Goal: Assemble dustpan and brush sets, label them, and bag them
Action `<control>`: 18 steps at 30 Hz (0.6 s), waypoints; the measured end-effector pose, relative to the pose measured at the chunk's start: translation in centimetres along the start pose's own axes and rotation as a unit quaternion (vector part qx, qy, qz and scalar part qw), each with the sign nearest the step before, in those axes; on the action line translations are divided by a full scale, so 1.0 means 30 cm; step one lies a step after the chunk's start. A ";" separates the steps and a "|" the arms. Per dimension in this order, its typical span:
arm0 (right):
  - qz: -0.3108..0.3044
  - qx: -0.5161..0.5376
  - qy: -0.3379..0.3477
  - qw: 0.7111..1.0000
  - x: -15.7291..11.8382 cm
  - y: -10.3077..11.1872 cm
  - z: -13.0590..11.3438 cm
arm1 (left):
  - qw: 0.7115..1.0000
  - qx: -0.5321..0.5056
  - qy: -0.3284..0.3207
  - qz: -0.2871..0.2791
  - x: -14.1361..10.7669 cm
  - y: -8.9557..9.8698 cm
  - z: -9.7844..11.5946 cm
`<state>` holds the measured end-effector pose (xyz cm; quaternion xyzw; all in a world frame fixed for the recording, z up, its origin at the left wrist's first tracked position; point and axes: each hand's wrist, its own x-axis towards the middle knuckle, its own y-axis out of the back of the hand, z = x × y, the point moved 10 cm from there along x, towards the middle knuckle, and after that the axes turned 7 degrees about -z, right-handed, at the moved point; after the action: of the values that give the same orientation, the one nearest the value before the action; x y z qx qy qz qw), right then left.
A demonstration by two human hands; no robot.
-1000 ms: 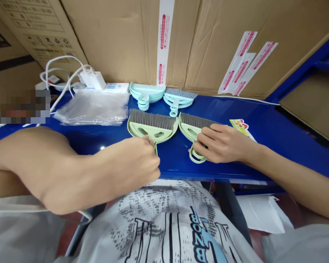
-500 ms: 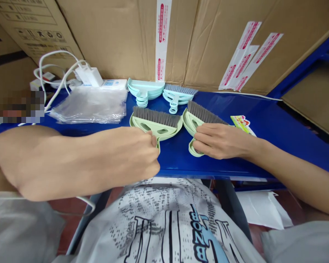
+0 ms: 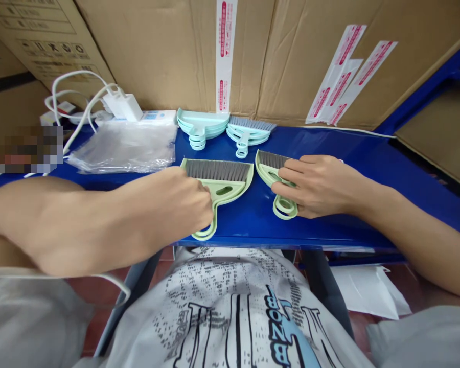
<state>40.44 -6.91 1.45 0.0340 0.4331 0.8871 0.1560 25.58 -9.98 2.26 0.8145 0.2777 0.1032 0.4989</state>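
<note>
Two light green dustpan-and-brush sets lie side by side on the blue table. My left hand (image 3: pixel 176 202), closed, grips the left green brush and dustpan (image 3: pixel 233 190) near the base of their handles; the handle loops poke out below it. Grey bristles of that brush point away from me. My right hand (image 3: pixel 318 186) has its fingers bent over the right green brush and dustpan (image 3: pixel 266 171), covering much of their right side. Their round handle ends (image 3: pixel 284 207) show under my fingers, one over the other.
Behind stand a stack of pale blue dustpans (image 3: pixel 203 122) and some pale blue brushes with dustpans (image 3: pixel 249 134). Clear plastic bags (image 3: pixel 128 148) lie at the left beside a white charger (image 3: pixel 123 106) with cables. Large cardboard boxes (image 3: pixel 168 56) wall off the back.
The left set has come slightly nearer to me, showing its handle loops. My right hand and its set have shifted and turned, with the handles more aligned. The colourful card is now hidden.
</note>
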 end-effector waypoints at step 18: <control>-0.050 -0.002 -0.085 0.995 0.002 -0.059 0.058 | 0.991 0.080 0.009 -0.110 0.126 -0.011 0.065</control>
<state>41.15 -4.56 1.16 0.0868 0.4176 0.8730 0.2364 29.45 -9.25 0.64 0.8151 0.3773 0.0321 0.4384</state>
